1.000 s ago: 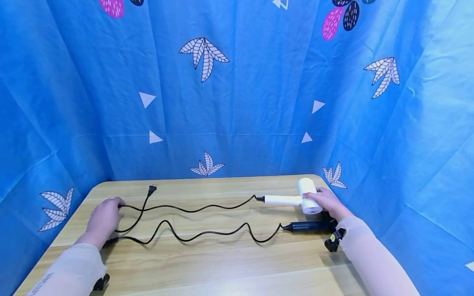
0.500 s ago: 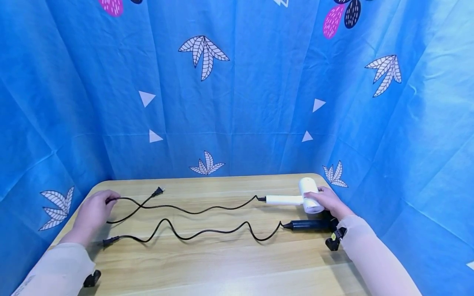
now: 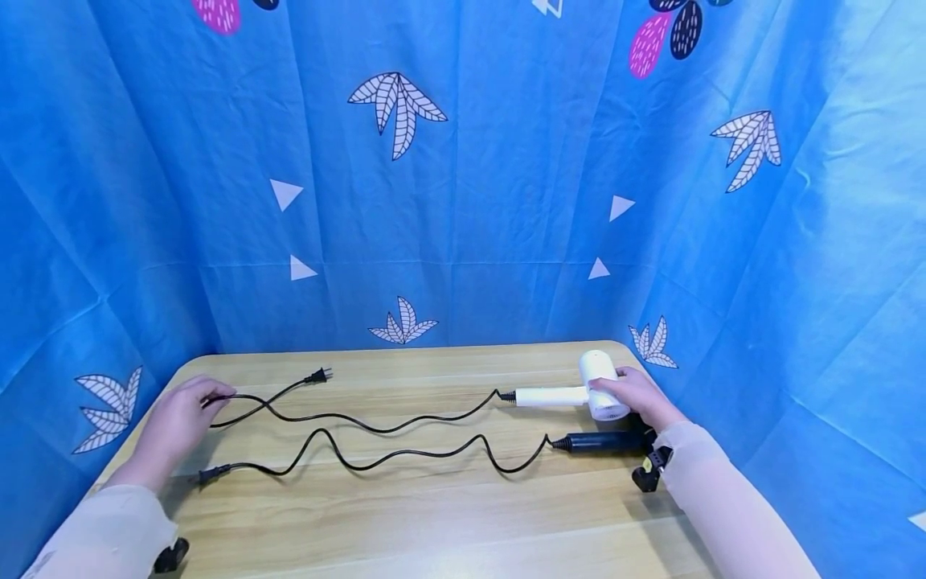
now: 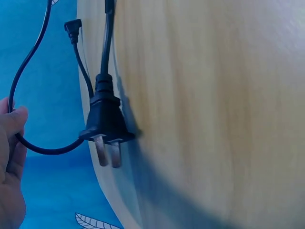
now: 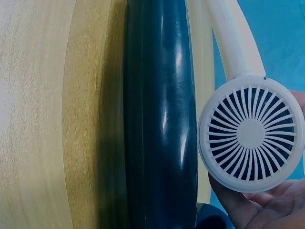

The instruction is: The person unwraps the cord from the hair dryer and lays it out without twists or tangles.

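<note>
In the head view my left hand (image 3: 174,422) pinches the black cord (image 3: 362,425) of a white hair dryer at the table's left side. Past the fingers, the cord doubles back and crosses itself, ending in a two-prong plug (image 3: 318,375) that points right. My right hand (image 3: 642,396) grips the white hair dryer (image 3: 552,396) by its barrel, handle pointing left; its slatted round grille (image 5: 250,133) faces the right wrist camera. Under my right wrist lies a dark-handled appliance (image 3: 600,442), its right end hidden. The left wrist view shows my left hand (image 4: 12,157) with the looped cord.
A second black cord (image 3: 405,456) runs in waves from the dark handle to its plug (image 3: 211,474), which lies below my left hand. The wooden table (image 3: 434,531) has rounded back corners. Blue patterned curtain (image 3: 463,201) surrounds the back and sides.
My left hand has shifted left, drawing the white hair dryer's cord along. The plug end has swung right and now points right. My right hand stays on the white hair dryer, about where it was.
</note>
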`<state>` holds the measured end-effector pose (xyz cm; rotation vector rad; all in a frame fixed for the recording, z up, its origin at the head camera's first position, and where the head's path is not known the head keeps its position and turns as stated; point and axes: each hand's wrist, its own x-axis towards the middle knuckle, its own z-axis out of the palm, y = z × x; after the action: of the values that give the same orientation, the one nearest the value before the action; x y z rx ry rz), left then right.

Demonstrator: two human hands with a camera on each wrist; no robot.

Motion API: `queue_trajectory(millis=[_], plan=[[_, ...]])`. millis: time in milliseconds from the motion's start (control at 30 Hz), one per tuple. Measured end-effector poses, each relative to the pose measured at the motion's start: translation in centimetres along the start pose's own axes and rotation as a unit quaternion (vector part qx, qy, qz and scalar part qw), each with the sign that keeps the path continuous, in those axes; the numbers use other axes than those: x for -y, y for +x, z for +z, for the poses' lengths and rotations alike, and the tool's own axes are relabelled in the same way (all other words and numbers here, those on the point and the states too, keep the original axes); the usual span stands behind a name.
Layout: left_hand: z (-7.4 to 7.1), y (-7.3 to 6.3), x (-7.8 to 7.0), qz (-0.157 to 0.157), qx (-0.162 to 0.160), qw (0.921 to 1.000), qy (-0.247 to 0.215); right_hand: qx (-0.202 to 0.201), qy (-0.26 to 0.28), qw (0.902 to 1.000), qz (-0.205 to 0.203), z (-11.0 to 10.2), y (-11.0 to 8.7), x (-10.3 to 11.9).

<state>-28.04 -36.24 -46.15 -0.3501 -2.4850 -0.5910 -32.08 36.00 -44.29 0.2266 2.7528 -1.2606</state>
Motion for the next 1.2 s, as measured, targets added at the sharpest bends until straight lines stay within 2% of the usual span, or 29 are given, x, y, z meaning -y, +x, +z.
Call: queue_trajectory(millis=[267, 533, 833, 1000, 1200], plan=[[0.3, -0.7, 0.2, -0.01, 0.038, 0.9992, -0.006, 0.014, 0.001, 0.9999, 0.003, 0.3, -0.1, -0.3], [0.5, -1.3, 0.2, -0.023, 0.063, 0.9976, -0.018, 0.006, -0.008, 0.9999, -0.005, 0.5, -0.2, -0.1], [0.9, -2.1, 0.4, -0.031, 0.065, 0.9971, -0.023, 0.01, -0.01, 0.9999, -0.007, 0.8, -0.1, -0.2], [0.9, -2.6, 0.6, -0.025, 0.055, 0.9981, -0.014, 0.013, -0.018, 0.9998, -0.001, 1.0, -0.3, -0.1], [0.8, -3.0, 0.4, -0.018, 0.058, 0.9981, -0.013, 0.011, -0.027, 0.9996, 0.005, 1.3, 0.0, -0.4]])
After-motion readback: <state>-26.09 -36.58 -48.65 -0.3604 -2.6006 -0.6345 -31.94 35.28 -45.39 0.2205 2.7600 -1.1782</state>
